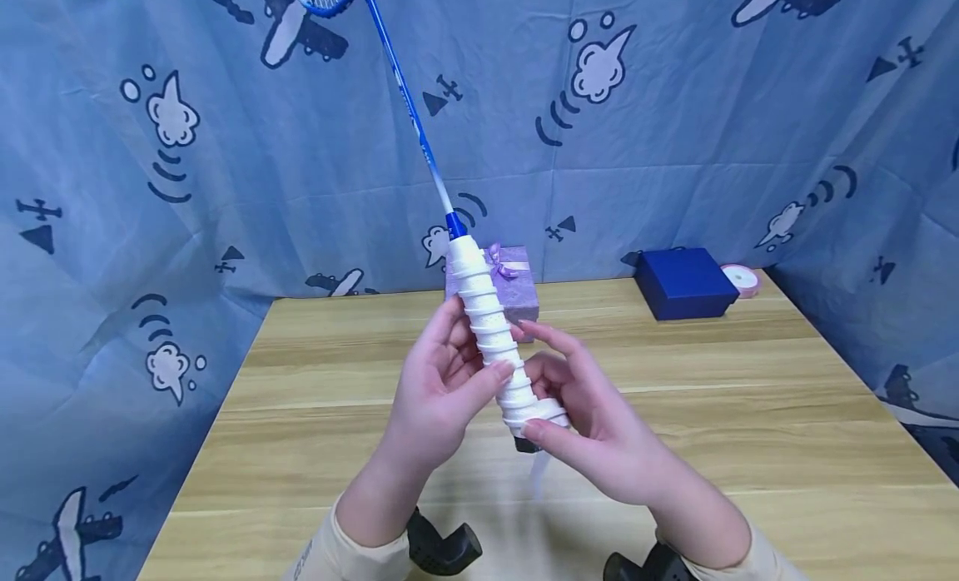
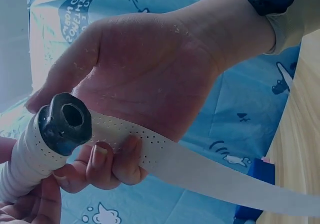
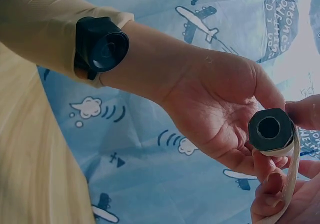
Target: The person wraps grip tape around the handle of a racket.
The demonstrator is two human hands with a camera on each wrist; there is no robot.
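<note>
A blue and white badminton racket (image 1: 410,106) slants up and to the left, its head partly cut off at the top of the head view. White perforated grip tape (image 1: 490,323) winds in overlapping turns round its handle. My left hand (image 1: 434,389) grips the handle around its middle, thumb in front and fingers behind. Near the butt end, my right hand (image 1: 607,435) pinches the tape's loose length. That strip (image 2: 200,166) passes between the right fingers and hangs away in the left wrist view. The black butt cap (image 3: 257,129) shows bare, with a round hole.
Behind the handle, a purple gift box (image 1: 517,290) with a bow stands on the wooden table (image 1: 300,414). Farther right are a dark blue box (image 1: 685,283) and a pink ribbon roll (image 1: 742,279). A blue patterned curtain (image 1: 674,131) encloses the back and sides.
</note>
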